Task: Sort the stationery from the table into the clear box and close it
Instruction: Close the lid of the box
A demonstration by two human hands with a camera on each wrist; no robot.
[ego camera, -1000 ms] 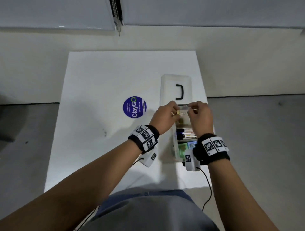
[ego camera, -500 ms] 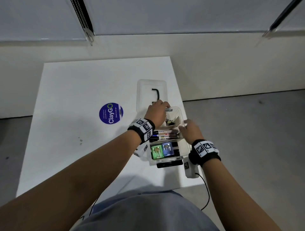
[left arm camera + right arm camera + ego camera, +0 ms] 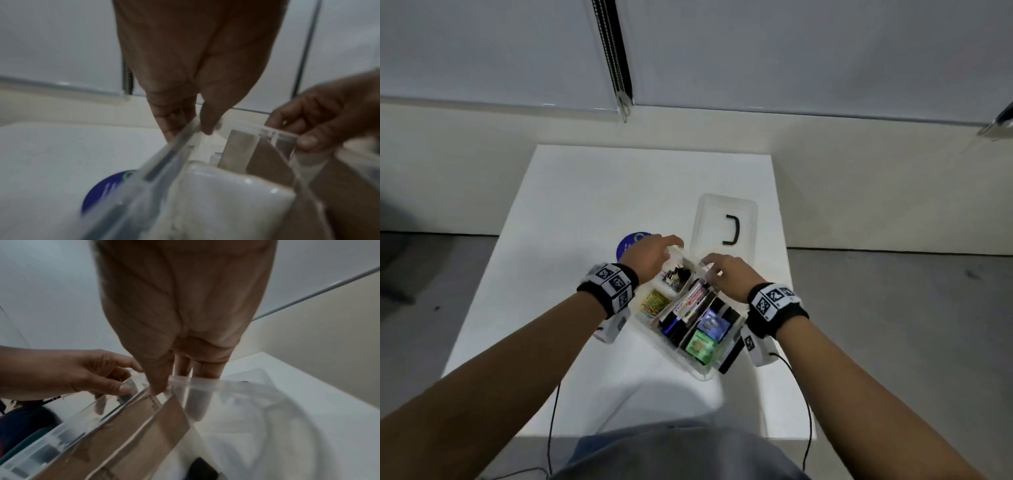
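Item: clear box (image 3: 709, 371), open, lying askew on our white counter (image 3: 571, 212), near its right front. We grasp the far end with both hands: our left hand (image 3: 650, 255) pinches the far-left rim, thumb inside; our right hand (image 3: 729, 277) pinches the far-right rim likewise. Contents: binder clips (image 3: 677, 275), coloured paper clips (image 3: 654, 301), markers (image 3: 688, 308), two small boxes, green (image 3: 700, 346) and blue (image 3: 714, 323). Lid (image 3: 748, 209), clear with black handle, lies flat just beyond the box. Blue round sticker (image 3: 626, 245) beside our left hand.
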